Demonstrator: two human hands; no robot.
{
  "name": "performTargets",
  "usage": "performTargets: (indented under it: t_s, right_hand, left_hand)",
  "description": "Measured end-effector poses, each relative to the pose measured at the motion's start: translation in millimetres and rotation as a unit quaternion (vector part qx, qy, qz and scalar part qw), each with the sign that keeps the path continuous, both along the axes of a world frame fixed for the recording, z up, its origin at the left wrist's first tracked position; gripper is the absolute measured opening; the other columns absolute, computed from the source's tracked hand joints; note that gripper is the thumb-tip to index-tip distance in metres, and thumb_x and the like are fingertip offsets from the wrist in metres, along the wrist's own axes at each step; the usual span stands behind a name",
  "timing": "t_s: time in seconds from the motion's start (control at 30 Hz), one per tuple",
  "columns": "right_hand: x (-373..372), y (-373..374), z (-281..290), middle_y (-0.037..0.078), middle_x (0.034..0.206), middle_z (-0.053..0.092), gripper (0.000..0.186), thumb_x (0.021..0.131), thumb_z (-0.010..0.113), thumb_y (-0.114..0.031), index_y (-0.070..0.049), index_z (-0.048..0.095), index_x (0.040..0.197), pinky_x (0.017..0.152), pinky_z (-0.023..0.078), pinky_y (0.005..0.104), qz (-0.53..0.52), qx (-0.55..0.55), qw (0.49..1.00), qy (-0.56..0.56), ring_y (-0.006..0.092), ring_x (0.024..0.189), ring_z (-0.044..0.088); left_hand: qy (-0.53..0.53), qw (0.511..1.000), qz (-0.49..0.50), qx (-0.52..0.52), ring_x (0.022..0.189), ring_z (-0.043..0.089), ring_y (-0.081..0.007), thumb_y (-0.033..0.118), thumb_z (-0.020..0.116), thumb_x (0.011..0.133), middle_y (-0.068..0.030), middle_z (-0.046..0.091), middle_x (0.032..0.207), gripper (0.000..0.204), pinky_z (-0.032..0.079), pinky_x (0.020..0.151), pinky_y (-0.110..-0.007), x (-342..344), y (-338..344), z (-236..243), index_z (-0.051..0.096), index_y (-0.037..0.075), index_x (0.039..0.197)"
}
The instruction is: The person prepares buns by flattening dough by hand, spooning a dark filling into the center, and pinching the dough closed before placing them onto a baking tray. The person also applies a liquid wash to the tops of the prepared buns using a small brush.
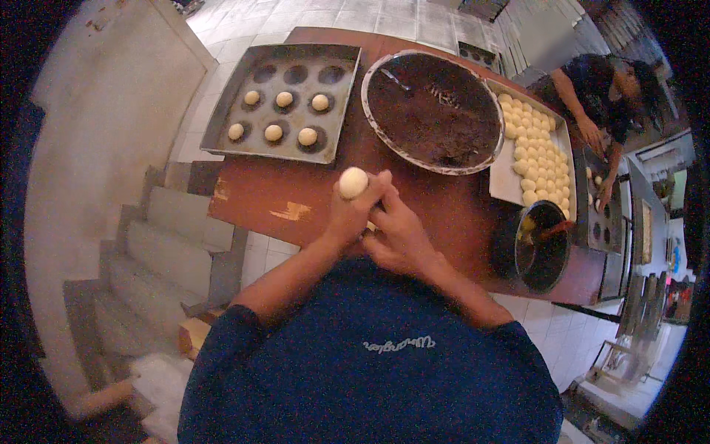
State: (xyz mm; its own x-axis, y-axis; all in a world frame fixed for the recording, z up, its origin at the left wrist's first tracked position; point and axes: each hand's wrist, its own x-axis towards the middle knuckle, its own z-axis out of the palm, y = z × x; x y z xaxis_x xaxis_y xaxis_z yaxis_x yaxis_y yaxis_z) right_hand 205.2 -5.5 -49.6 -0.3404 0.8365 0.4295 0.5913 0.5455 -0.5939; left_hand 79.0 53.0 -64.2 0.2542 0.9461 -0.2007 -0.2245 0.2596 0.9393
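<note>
Brown table (266, 196) | one bowl (444, 170), one black pot (534, 268), one tray (240, 74) bearing six dough balls (285, 99) | one round, smooth, cream dough lump (353, 183) above the table's near edge, gripped atop the left hand (350, 212) | right hand (399, 226) beside it, fingers bent, grip cannot be told

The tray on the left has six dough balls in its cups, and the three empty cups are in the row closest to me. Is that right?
Not quite: the head view shows the three empty cups in the row farthest from you. The tray does have six dough balls.
</note>
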Motion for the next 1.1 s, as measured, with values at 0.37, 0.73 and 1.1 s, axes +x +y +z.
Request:
performTargets:
  t_s: [0.37,0.73,1.1]
  right_hand:
    - [-9,2,-21,0.016,0.119,0.063,0.04,0.084,0.072,-0.021,-0.007,0.065,0.121,0.094,0.049,0.0493,-0.171,0.008,0.981,0.094,0.0395,0.112,0.058]
    - [96,8,-187,0.02,0.102,0.063,0.029,0.09,0.067,-0.031,-0.005,0.065,0.101,0.086,0.045,0.0564,-0.519,-0.093,0.845,-0.089,0.0424,0.097,0.057]
    - [111,-7,-184,0.022,0.107,0.064,0.032,0.089,0.069,-0.026,-0.004,0.066,0.112,0.087,0.047,0.0509,-0.405,-0.146,0.889,-0.156,0.0409,0.102,0.058]
  left_hand:
    - [0.223,0.918,-0.211,0.25,0.08,0.07,-0.0192,0.014,0.08,0.075,-0.0115,0.073,0.091,0.025,0.056,0.072,-0.037,-33,19,-65,0.071,0.006,0.096]
    - [0.515,0.799,-0.062,0.304,0.094,0.067,-0.0331,0.028,0.068,0.093,-0.0184,0.069,0.1,0.04,0.052,0.084,-0.042,-158,36,-142,0.064,-0.002,0.12]
    - [0.484,0.831,-0.021,0.275,0.095,0.068,-0.036,0.029,0.056,0.1,-0.0222,0.07,0.107,0.039,0.053,0.085,-0.044,-157,32,-145,0.063,-0.003,0.122]
